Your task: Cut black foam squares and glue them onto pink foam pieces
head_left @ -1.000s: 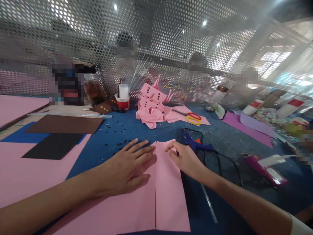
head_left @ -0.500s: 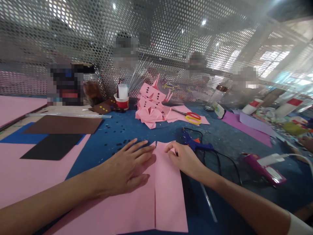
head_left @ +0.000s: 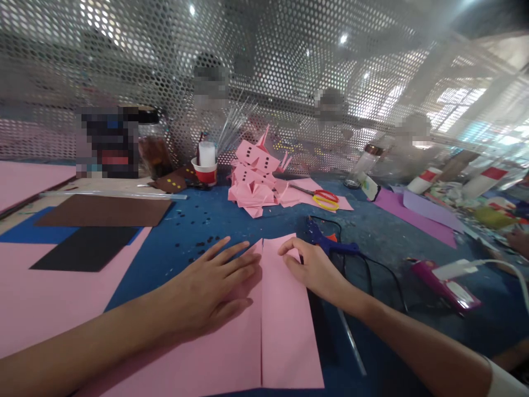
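Pink paper lies on the blue table in front of me, split lengthwise by a straight dark line; whether that is a fold or a gap I cannot tell. My left hand rests flat on the wide left part, fingers spread toward the line. On the narrow right part, near its far end, my right hand has its fingers curled and its thumb close to the forefinger, at the paper's right edge. Just beyond that hand sits a blue glue gun with a black cord.
A folded pink paper model stands at the back, beside red-and-yellow scissors and a paper cup. Brown card and black card lie at left. A clear stick and a magenta device lie at right.
The near right corner of the narrow paper part has shifted slightly to the right. My right hand's fingers have uncurled a little; my left hand stays almost in place.
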